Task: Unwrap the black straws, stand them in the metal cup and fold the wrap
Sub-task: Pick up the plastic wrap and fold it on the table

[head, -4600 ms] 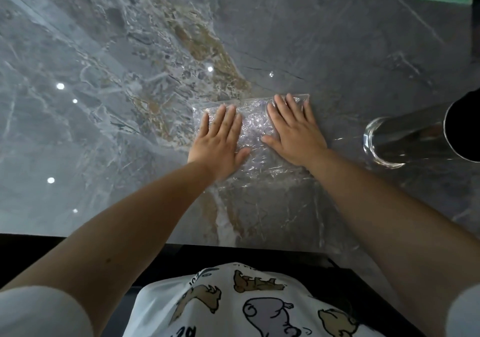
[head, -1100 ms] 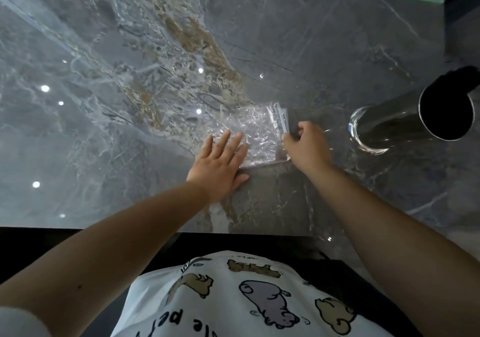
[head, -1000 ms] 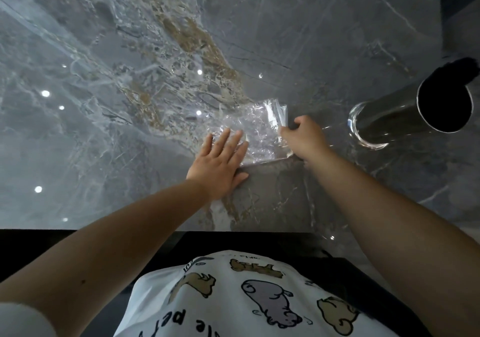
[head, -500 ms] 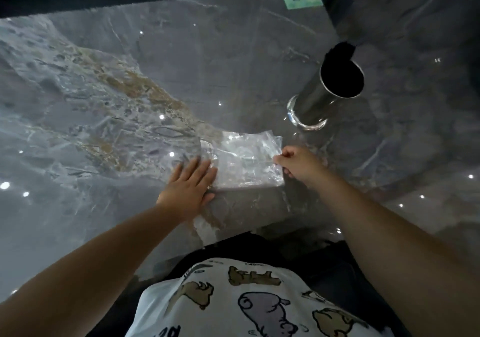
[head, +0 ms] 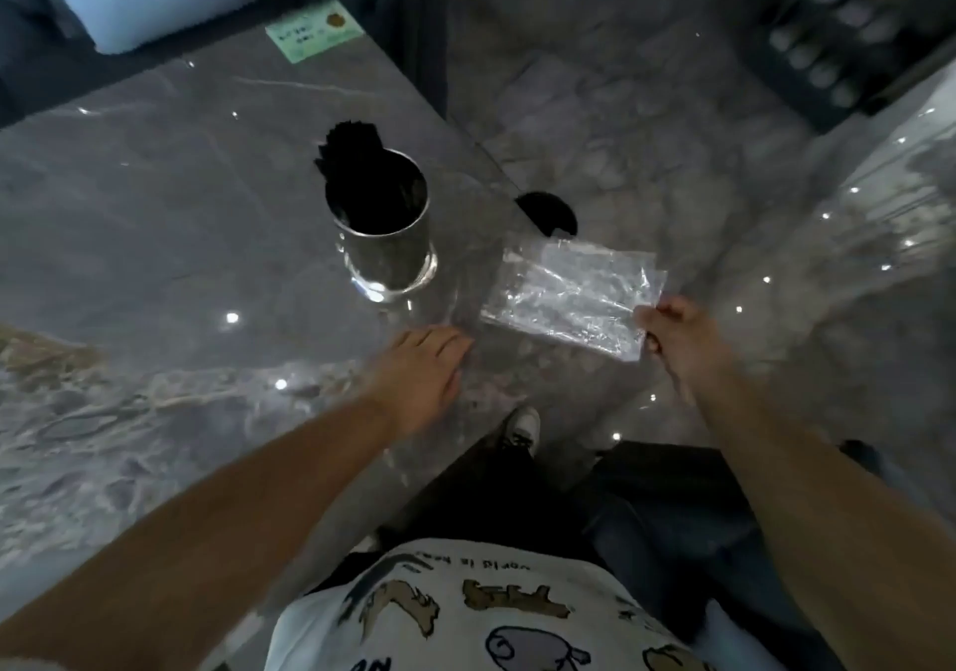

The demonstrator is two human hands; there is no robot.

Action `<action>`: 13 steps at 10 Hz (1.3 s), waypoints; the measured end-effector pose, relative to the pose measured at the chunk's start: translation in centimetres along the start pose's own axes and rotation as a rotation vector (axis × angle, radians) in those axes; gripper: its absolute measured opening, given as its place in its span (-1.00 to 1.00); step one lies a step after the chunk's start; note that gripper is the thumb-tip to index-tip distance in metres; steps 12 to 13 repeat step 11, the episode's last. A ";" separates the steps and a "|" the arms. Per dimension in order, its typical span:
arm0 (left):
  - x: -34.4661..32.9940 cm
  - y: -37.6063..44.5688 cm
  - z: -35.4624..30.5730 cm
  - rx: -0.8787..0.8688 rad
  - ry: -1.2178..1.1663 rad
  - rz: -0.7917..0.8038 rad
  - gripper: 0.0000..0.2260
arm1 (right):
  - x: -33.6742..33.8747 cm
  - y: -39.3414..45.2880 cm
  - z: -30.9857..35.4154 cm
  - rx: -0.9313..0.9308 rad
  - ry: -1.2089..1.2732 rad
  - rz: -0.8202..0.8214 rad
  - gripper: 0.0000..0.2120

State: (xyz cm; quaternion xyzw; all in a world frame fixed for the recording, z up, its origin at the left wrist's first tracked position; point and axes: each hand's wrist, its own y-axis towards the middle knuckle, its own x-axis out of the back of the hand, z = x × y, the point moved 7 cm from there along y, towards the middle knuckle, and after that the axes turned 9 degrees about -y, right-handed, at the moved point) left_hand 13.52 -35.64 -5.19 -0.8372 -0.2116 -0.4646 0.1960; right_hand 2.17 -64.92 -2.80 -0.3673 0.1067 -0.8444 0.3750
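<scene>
Only the metal cup stands on the open marble table.

Polished stone, bright metal, clear film and printed cloth.

The table looks like grey marbled stone with brown veining, polished so glossy that it mirrors small ceiling lights as white dots. The metal cup is smooth, shiny steel with a mirror-like wall and a bright rim at its base; the black straws in it look matt and dark, their material too blurred to tell. The wrap is thin, clear plastic film, crinkled and glinting. The floor is glossy grey stone or tile. The shirt is soft, matt white cloth with printed animals. A pale green card looks like matt paper.
</scene>
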 end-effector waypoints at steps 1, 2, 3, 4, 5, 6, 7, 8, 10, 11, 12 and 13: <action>-0.6 7.4 -2.1 0.026 -0.022 -0.033 -0.64 | 3.5 6.3 -0.2 -0.048 0.091 -0.055 -0.82; -1.0 14.5 -3.6 0.005 -0.004 -0.046 -0.66 | 5.9 12.7 -0.4 -0.094 0.119 -0.094 -0.84; -0.8 20.6 -3.9 -0.034 0.034 -0.086 -0.73 | 6.5 18.8 -0.6 -0.155 0.162 -0.109 -0.76; -0.6 25.2 -3.3 -0.051 0.064 -0.088 -0.81 | 5.2 24.4 -1.2 -0.215 0.181 -0.116 -0.71; -1.2 27.1 -2.1 -0.022 0.106 -0.085 -0.74 | 2.1 29.8 -2.7 -0.291 0.204 -0.126 -0.64; -1.2 27.1 -1.7 -0.016 0.086 -0.137 -0.71 | -2.1 34.8 -3.9 -0.321 0.164 -0.105 -0.68; -1.4 27.3 -1.5 -0.026 0.085 -0.170 -0.72 | -6.4 38.7 -5.3 -0.337 0.132 -0.075 -0.72; -1.6 27.3 -1.3 -0.048 0.082 -0.222 -0.71 | -9.6 41.7 -6.8 -0.372 0.056 -0.043 -0.84; -1.8 27.2 -1.1 -0.049 0.091 -0.230 -0.69 | -14.8 44.2 -7.7 -0.451 -0.016 0.183 -0.66; -1.5 27.4 -1.0 -0.034 0.043 -0.223 -0.68 | -14.1 41.5 -7.2 -0.422 -0.018 0.163 -0.71; -1.5 27.4 -1.0 -0.034 0.043 -0.223 -0.68 | -14.1 41.5 -7.2 -0.422 -0.018 0.163 -0.71; -1.5 27.4 -1.0 -0.034 0.043 -0.223 -0.68 | -14.1 41.5 -7.2 -0.422 -0.018 0.163 -0.71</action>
